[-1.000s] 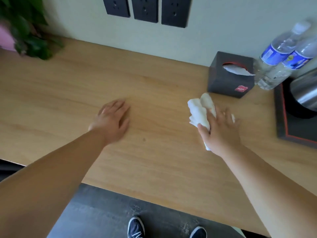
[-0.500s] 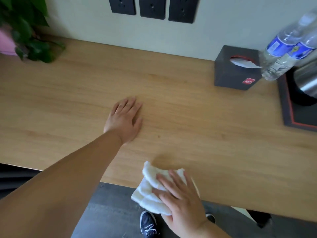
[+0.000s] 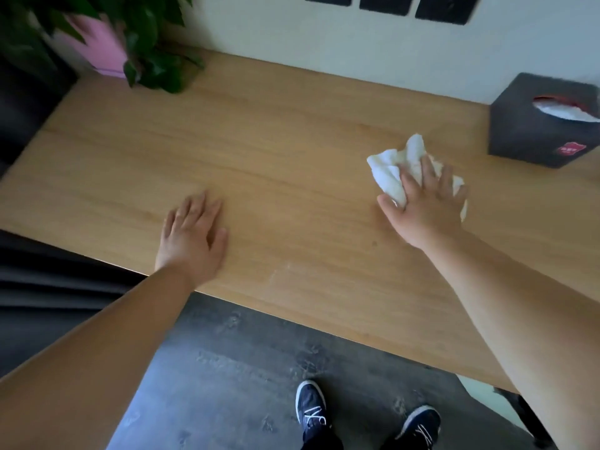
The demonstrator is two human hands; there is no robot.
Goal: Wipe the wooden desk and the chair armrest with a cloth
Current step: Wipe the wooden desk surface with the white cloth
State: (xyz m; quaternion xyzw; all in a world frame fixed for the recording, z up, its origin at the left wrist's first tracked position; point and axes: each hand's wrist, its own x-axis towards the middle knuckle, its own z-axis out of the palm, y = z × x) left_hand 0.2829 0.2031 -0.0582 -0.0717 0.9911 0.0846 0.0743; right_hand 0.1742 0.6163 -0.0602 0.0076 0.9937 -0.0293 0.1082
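R hand (image 3: 425, 206) pressing white cloth (image 3: 393, 170) on wooden desk (image 3: 276, 151), L hand (image 3: 191, 238) flat

The wooden desk (image 3: 292, 164) is a light, honey-coloured board with fine grain running lengthwise, set against a pale wall. The cloth (image 3: 394, 167) is white and crumpled, lying on the desk's right part, pressed flat under a hand.

tissue box (image 3: 541, 125): far right, below the wall
plant (image 3: 107, 37): far left of tissue box
sockets (image 3: 386, 4): above-left of tissue box
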